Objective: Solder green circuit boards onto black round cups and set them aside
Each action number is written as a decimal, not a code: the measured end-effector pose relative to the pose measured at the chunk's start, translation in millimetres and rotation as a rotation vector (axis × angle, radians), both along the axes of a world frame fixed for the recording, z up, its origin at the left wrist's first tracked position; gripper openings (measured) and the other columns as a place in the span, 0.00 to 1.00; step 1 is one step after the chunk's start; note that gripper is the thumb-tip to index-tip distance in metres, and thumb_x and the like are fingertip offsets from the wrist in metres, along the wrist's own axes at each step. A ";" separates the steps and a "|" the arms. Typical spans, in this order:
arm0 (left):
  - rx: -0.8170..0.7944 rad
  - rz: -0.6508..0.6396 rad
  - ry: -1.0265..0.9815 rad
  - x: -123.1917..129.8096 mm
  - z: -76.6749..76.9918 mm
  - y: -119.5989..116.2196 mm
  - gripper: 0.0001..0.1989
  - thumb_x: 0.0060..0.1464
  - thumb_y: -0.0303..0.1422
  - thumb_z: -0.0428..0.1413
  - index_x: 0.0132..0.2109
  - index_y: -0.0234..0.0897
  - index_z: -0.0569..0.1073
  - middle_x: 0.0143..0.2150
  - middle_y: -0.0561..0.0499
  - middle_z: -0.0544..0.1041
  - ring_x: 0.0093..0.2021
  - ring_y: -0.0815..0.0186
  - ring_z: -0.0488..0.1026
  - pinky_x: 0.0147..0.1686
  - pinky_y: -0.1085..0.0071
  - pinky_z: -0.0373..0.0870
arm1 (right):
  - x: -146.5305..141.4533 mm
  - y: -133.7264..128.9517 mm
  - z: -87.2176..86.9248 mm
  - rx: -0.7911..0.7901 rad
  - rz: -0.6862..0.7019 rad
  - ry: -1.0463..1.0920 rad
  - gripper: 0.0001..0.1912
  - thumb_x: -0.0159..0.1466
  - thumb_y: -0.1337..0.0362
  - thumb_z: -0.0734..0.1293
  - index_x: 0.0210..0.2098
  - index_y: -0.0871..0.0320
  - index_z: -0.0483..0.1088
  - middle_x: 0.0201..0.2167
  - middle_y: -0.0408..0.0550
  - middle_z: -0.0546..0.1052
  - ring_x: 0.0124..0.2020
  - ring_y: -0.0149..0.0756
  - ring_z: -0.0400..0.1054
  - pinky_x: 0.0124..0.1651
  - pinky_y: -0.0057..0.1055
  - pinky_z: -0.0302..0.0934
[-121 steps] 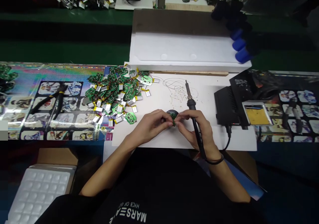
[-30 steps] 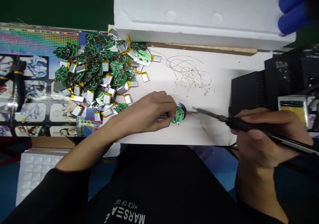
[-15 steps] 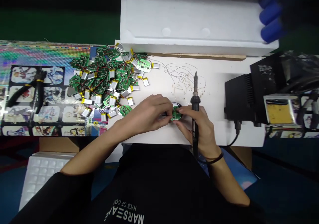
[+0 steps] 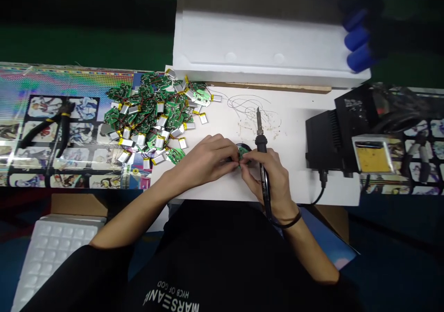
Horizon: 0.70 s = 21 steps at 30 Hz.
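My left and right hands (image 4: pixel 219 158) (image 4: pixel 268 173) pinch a small green circuit board (image 4: pixel 243 151) near the desk's front edge; the right also carries a black soldering iron (image 4: pixel 261 146), tip up. An upside-down shirt print (image 4: pixel 173 297) reads "HYCB OF GOD".

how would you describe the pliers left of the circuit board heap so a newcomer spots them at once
Find the shiny printed sheet, left of the heap of green circuit boards. On it rest the black pliers, handles spread toward the person. Yellow bands near their head set them apart from the greyer pair at far right.
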<state>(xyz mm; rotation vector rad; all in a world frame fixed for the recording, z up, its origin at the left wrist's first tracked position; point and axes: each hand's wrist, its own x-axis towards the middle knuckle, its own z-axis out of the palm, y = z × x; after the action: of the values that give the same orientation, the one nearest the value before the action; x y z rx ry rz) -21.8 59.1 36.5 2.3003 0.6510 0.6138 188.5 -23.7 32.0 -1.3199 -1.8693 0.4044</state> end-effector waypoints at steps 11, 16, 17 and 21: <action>0.348 -0.052 0.034 -4.3 -2.6 0.3 0.06 0.74 0.31 0.57 0.51 0.38 0.78 0.54 0.47 0.83 0.55 0.56 0.71 0.52 0.60 0.68 | 22.6 1.8 -9.3 -0.021 0.131 0.038 0.24 0.70 0.73 0.72 0.62 0.51 0.69 0.51 0.53 0.82 0.55 0.45 0.77 0.55 0.44 0.76; 0.422 -0.121 0.123 -1.4 8.0 8.2 0.08 0.76 0.33 0.54 0.49 0.38 0.79 0.52 0.48 0.83 0.54 0.58 0.73 0.49 0.61 0.66 | 29.2 -1.2 -1.7 -0.056 0.136 0.113 0.22 0.71 0.72 0.72 0.62 0.52 0.71 0.55 0.52 0.82 0.58 0.43 0.79 0.60 0.42 0.76; 0.414 -0.129 0.143 -0.6 10.1 9.5 0.09 0.76 0.33 0.54 0.49 0.38 0.79 0.52 0.48 0.83 0.54 0.58 0.73 0.49 0.62 0.66 | 29.4 -3.7 1.9 -0.073 0.103 0.142 0.19 0.72 0.71 0.71 0.60 0.52 0.73 0.55 0.52 0.83 0.58 0.43 0.79 0.61 0.43 0.75; 0.384 -0.157 0.187 1.5 16.1 12.2 0.10 0.77 0.32 0.52 0.49 0.38 0.78 0.52 0.48 0.82 0.53 0.58 0.73 0.50 0.61 0.66 | 32.1 -19.0 19.2 -0.078 -0.145 0.476 0.14 0.76 0.58 0.67 0.59 0.50 0.75 0.35 0.44 0.82 0.34 0.36 0.77 0.36 0.34 0.74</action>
<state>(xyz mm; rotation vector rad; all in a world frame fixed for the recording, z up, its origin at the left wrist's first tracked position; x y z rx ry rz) -20.4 71.3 52.6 2.7619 0.4602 0.4855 220.6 -42.7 51.2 -1.2674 -1.3673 0.6559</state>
